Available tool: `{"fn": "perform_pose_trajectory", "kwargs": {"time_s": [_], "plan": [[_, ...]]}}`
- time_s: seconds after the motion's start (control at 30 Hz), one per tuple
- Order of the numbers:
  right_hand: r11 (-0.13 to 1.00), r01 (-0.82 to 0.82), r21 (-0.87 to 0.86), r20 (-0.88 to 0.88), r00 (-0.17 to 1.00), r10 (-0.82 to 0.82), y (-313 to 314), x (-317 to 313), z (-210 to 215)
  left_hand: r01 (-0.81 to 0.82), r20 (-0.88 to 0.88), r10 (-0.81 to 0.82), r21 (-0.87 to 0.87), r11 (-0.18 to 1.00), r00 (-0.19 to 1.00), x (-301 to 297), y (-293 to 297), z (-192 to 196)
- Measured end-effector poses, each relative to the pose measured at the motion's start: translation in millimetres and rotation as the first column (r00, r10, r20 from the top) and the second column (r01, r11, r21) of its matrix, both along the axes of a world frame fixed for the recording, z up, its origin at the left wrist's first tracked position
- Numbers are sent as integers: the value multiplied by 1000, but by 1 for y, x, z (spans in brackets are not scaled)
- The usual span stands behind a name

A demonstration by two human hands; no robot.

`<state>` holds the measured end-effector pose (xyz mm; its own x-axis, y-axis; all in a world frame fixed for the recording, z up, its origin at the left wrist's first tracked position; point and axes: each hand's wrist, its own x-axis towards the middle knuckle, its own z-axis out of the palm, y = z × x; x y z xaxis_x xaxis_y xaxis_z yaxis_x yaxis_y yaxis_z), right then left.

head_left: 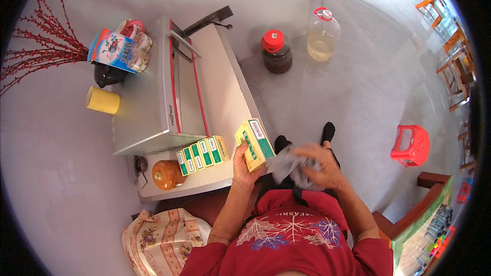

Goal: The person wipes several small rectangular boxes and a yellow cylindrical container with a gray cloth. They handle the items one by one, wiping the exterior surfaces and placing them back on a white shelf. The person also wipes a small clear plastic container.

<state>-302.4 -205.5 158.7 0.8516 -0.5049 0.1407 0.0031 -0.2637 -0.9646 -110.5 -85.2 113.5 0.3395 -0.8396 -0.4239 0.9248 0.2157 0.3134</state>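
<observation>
My left hand [244,166] is closed around a yellow and green carton [262,145], lifted just off the front edge of the white counter [225,97]. Bunched in my right hand [325,168] is a grey cloth [287,166], close to the carton's lower right corner. Motion smears the cloth and the fingers, so whether the cloth touches the carton I cannot tell. Several similar cartons [203,154] stand in a row on the counter, left of the one I hold. Beside that row sits a round orange-brown lidded jar [168,175].
A silver metal appliance [146,117] takes up the counter's back, with a yellow canister [102,100] and packages on top. On the floor stand a dark red-lidded jar [276,53], a clear jug [322,41] and a red stool [411,145]. Patterned fabric [161,240] lies lower left.
</observation>
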Motion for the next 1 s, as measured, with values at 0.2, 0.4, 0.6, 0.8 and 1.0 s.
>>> {"fn": "perform_pose_trajectory", "kwargs": {"time_s": [0.2, 0.4, 0.6, 0.8, 1.0], "plan": [[945, 302, -128, -26, 951, -307, -13, 45, 6, 181, 53, -181, 5, 984, 982, -22, 6, -21], [945, 156, -288, -99, 977, -191, 5, 51, -2, 143, 72, -148, 66, 987, 986, -25, 5, -9], [986, 75, -147, -103, 990, -91, 35, 21, -17, 52, -49, -46, 124, 991, 998, -16, 2, -14], [1000, 9, 11, -118, 993, -8, 31, -16, -39, -38, 319, -7, 132, 990, 948, -18, 4, -13], [970, 204, 129, -217, 961, -173, 32, 6, -41, 3, 405, -62, 143, 990, 912, -36, -1, 6]]}}
